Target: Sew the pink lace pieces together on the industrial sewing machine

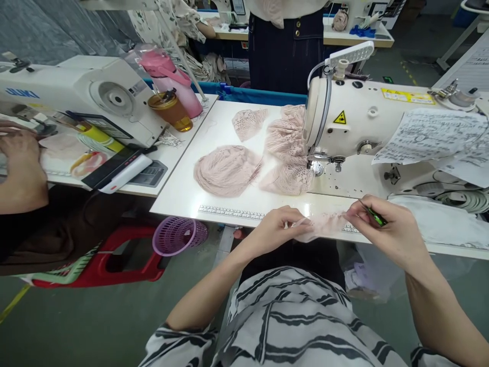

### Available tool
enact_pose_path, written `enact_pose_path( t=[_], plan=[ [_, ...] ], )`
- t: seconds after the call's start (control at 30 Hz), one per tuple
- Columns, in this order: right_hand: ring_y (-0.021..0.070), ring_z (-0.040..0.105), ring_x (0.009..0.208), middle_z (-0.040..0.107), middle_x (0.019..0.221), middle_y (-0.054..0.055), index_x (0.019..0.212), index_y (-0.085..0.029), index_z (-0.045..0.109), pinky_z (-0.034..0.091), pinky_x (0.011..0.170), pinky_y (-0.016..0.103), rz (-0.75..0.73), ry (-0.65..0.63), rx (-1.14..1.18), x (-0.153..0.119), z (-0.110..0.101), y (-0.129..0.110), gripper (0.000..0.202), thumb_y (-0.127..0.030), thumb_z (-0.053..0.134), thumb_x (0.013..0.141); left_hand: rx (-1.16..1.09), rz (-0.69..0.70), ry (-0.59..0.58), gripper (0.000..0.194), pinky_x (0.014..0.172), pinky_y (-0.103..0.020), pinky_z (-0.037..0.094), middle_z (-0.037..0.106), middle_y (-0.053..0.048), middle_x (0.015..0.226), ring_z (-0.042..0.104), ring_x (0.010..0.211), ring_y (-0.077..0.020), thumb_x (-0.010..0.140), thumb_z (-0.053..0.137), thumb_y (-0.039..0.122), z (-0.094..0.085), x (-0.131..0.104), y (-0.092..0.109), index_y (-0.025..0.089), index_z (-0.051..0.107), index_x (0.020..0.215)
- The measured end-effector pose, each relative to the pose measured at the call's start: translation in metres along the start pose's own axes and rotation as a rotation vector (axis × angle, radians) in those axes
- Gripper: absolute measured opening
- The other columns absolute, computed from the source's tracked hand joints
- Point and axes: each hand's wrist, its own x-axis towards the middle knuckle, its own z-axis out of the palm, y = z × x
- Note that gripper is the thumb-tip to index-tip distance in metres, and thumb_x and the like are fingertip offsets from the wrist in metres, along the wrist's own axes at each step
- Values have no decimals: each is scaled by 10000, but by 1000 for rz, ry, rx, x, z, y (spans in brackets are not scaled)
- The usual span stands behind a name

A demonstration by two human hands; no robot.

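Note:
A small piece of sheer pale pink fabric point(324, 226) stretches between my two hands at the table's front edge. My left hand point(277, 228) pinches its left end between thumb and fingers. At the other end, my right hand point(385, 229) is closed on the fabric's edge and also holds small green-handled thread snips point(376, 216), their dark tip pointing up and left. Beyond my hands stands a white sewing machine point(351, 122). Gathered pink lace point(286, 148) lies left of its needle area. A rounded heap of pink fabric point(227, 171) and a smaller lace piece point(248, 124) lie further left.
A printed ruler strip point(231, 211) runs along the table's front. To the left are a second sewing machine point(110, 94), an amber cup point(171, 111), a pink bottle point(178, 86) and a co-worker's hand point(19, 148). A purple basket point(179, 236) stands below. Handwritten papers point(435, 135) hang at right.

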Motion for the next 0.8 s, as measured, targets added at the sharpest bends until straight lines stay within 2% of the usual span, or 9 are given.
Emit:
enact_pose_path(
  t=[0.07, 0.2, 0.33, 0.47, 0.53, 0.67, 0.8],
  plan=[
    [124, 449, 580, 490, 643, -15, 777, -232, 591, 331, 540, 279, 0, -14, 11, 0, -1, -3, 130, -292, 589, 893, 31, 40, 43, 284, 705, -238, 419, 604, -31, 851, 560, 786, -136, 920, 588, 376, 2, -1, 1, 174, 712, 764],
    [125, 455, 576, 500, 634, -10, 764, -229, 602, 337, 524, 272, 20, -1, 36, 0, -2, -4, 144, -299, 581, 889, 39, 38, 154, 226, 655, -230, 469, 629, -41, 907, 607, 720, -123, 923, 574, 346, 5, -3, 3, 192, 739, 940],
    [123, 463, 587, 522, 651, -8, 759, -223, 605, 347, 533, 267, 33, 25, 59, -1, -1, -2, 149, -304, 584, 883, 5, 15, 101, 188, 717, -239, 504, 668, -39, 856, 641, 762, -141, 906, 578, 307, 4, -2, 11, 156, 688, 892],
    [115, 442, 574, 515, 637, -12, 745, -217, 597, 344, 528, 263, 34, 20, 71, 0, -1, -3, 158, -302, 582, 877, 49, -56, 49, 147, 552, -202, 394, 557, 44, 633, 498, 532, -78, 855, 640, 311, 6, 0, 16, 164, 649, 855],
    [109, 435, 561, 519, 632, -16, 741, -215, 598, 340, 519, 260, 40, 6, 82, 1, -1, -4, 157, -294, 580, 875, 71, -74, 15, 140, 525, -201, 343, 512, 58, 582, 436, 507, -70, 842, 651, 307, 9, 1, 15, 169, 671, 844],
    [105, 440, 556, 569, 671, -10, 724, -219, 587, 351, 514, 262, 60, 18, 159, 0, -5, 0, 153, -269, 594, 868, 115, -34, -29, 184, 571, -203, 360, 605, 22, 679, 487, 606, -89, 861, 646, 338, 11, 2, 13, 168, 692, 809],
    [137, 518, 628, 597, 728, 3, 753, -233, 595, 422, 570, 289, 111, 99, 289, -5, -11, 12, 122, -282, 662, 842, 130, -9, 27, 237, 578, -194, 371, 621, 19, 712, 499, 616, -84, 903, 613, 369, 6, 1, 18, 167, 643, 784]
  ],
)
